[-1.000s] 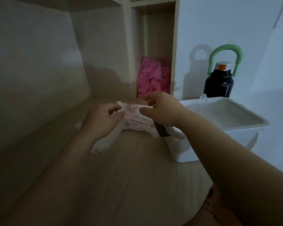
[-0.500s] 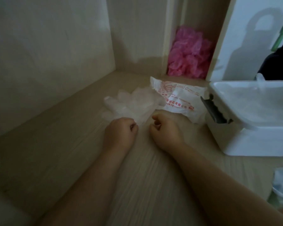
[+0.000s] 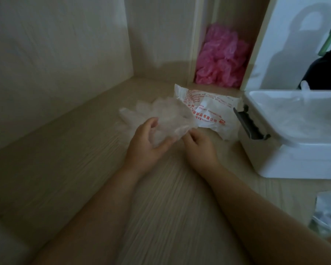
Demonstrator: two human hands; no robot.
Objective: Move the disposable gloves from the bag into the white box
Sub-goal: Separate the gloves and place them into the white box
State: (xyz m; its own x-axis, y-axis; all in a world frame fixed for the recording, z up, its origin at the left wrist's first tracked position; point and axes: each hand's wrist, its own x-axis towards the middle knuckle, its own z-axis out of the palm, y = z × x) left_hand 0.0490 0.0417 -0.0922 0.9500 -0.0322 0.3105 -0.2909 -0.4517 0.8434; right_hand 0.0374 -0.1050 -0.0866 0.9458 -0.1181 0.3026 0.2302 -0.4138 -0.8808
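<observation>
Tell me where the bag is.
Head view, right of centre: the bag lies on the desk between the gloves and the white box, before the pink bundle.

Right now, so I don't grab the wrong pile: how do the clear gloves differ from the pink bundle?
The clear gloves are colourless and see-through; the pink bundle is bright pink. The clear gloves lie low on the table, gripped by the left hand; the pink bundle is heaped tall in the shelf nook behind, untouched. Both look like thin crinkled plastic.
</observation>
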